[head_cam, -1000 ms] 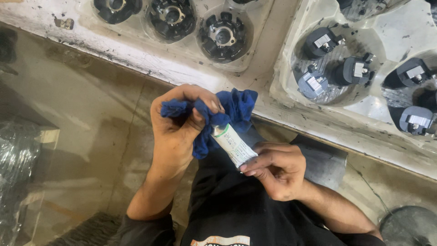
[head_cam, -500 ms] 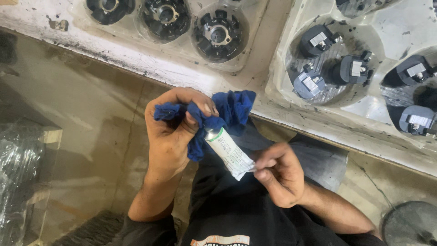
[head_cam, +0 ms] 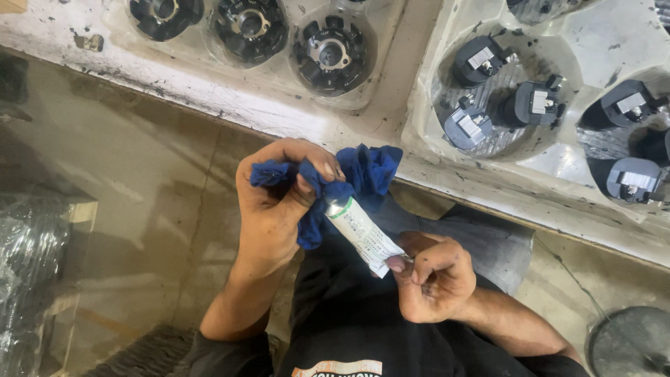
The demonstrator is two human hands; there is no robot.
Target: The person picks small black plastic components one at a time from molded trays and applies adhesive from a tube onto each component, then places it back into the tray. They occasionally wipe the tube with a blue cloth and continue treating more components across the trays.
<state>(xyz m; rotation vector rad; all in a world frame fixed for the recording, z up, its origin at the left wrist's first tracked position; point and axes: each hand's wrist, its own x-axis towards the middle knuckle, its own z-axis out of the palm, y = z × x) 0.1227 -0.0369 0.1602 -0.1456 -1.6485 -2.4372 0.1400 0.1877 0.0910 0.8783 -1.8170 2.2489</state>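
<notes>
**Near the counter edge: a tube end wrapped in blue cloth**

Just below the dirty white counter (head_cam: 230, 105), over the person's lap, two hands hold one small tube. The left hand (head_cam: 276, 202) is closed around a bunched blue cloth (head_cam: 363, 171) and presses the cloth over the top end of the white and green tube (head_cam: 363, 234). The right hand (head_cam: 429, 279) is closed too, and it pinches the flat bottom end of the tube between thumb and fingers. The tube lies tilted between the hands, with its top end up and to the left.

It looks like the step in hand is wiping or turning the tube's top with the cloth. I cannot tell if a cap is on, because the cloth hides it.

Next, the right hand likely needs to hold the tube firm and not squeeze hard, while the left hand rubs or twists gently at the tip.

Far on the counter, a clear tray (head_cam: 391, 77) holds round black parts (head_cam: 329, 52). To the right, a white tray (head_cam: 593, 150) holds small black blocks (head_cam: 532, 105) with pale labels. A round grey disc (head_cam: 631, 342) lies on the floor at near right.
</notes>
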